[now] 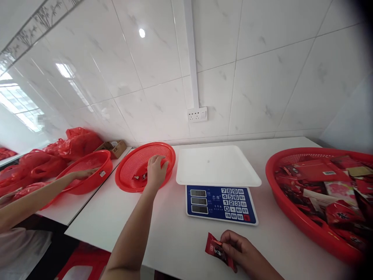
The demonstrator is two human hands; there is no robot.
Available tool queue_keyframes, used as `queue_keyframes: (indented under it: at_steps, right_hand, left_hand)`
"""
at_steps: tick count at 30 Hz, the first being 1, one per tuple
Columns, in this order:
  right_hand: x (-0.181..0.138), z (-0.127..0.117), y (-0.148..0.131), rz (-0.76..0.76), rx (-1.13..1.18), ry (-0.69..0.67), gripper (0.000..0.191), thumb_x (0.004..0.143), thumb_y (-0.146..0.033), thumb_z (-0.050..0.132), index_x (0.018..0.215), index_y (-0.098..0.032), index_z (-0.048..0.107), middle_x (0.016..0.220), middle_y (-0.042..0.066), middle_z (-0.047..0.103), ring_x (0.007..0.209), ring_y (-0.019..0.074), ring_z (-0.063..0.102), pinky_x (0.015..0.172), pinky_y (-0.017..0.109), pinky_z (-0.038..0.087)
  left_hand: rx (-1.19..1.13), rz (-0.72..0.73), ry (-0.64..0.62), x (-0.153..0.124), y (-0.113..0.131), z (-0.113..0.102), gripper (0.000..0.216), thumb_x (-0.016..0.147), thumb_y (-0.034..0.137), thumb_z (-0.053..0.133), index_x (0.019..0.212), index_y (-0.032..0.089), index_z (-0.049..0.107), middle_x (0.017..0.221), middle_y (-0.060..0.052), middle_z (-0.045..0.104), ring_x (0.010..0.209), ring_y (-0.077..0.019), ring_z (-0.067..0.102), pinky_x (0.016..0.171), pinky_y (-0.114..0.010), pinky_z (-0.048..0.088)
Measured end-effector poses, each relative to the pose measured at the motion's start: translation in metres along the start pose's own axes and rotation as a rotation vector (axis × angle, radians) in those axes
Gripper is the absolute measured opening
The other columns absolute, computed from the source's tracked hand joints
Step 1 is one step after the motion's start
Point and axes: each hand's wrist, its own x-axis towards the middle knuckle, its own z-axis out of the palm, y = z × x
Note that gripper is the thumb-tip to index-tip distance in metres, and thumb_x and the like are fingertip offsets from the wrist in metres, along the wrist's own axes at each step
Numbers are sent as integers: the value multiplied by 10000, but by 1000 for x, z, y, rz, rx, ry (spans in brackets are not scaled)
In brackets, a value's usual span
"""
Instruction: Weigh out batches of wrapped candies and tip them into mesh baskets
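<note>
The small red packet (pixel 216 249) looked light, soft and perhaps slick — best pinched by a sealed end, sparing the contents. Thumb and fingers of the right hand (pixel 240 251) gripped it over the worktop (pixel 171 229), nearer than the scale (pixel 214 208); the left hand (pixel 157 169), loosely spread, was well apart — over the middle red basket (pixel 126 166).

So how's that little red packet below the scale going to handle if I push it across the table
The red packet is probably light: it's small and pinched in the right-hand grip. It looks wrapped in thin film, so it may slide easily on the smooth table. With its flattened end, it seems unlikely to roll.
</note>
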Motion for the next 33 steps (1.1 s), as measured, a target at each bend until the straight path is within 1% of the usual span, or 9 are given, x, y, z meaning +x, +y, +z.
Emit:
queue_keyframes:
  at_steps: [4,9,12,15,19,21,24,28,33]
  right_hand:
    - [10,-11,-27,-83,-43,286,461,678,-631,577,736,-176,537,541,-38,495,471,83,431,473,222,357]
    - [26,-17,-93,-276,-97,494,483,755,-550,541,1063,-178,562,781,39,633,643,135,566,555,248,457]
    - [20,-19,-120,-324,-382,487,614,797,-485,509,1332,-216,369,1126,99,598,874,186,609,692,304,503]
    - [0,-39,-132,-360,-772,621,553,812,-417,502,1328,-253,391,1257,75,528,1027,208,564,839,345,473]
    - [-30,-109,-144,-196,-1189,782,495,854,-379,431,1329,-243,399,1313,56,487,1152,235,486,941,356,411]
    - [-37,-151,-147,53,-1480,820,497,850,-320,419,1339,-237,388,1352,64,443,1196,246,440,940,359,406]
    - [-34,-200,-145,167,-1596,843,587,743,-286,563,1311,-216,433,1407,108,355,1295,346,252,992,507,285]
    - [-22,-225,-138,188,-1672,817,608,728,-228,570,1317,-242,417,1429,101,320,1312,344,205,996,580,171]
    - [-24,-228,-144,195,-1689,801,468,797,-147,451,1258,-219,490,1239,115,545,1154,286,455,976,488,252]
  left_hand:
    - [-127,97,216,-50,-2,10,143,856,230,491,935,191,604,1000,-80,603,1015,-229,511,865,-389,428]
    - [-333,215,217,-91,12,36,110,869,221,487,900,178,583,798,-40,613,769,-158,577,698,-282,478]
    - [-377,265,205,-100,9,47,103,854,214,501,889,178,591,785,-39,619,751,-157,588,694,-277,478]
    - [-402,296,141,-103,-2,56,111,834,245,516,868,179,600,762,-37,631,705,-158,595,663,-270,483]
    - [-443,134,51,-103,-7,61,196,827,339,504,874,177,604,724,-28,633,634,-150,597,586,-243,489]
    - [-474,77,-5,-105,-3,60,233,819,378,500,864,179,612,723,-29,643,631,-152,603,565,-234,491]
    - [-534,52,-82,-108,5,59,271,800,419,509,848,178,623,707,-34,653,611,-156,602,501,-217,479]
    - [-559,1,-144,-109,5,56,305,777,457,528,858,182,633,711,-40,666,612,-167,611,466,-213,473]
    - [-565,-72,-139,-104,3,52,338,772,497,509,846,190,629,746,-44,681,622,-181,634,561,-256,509]
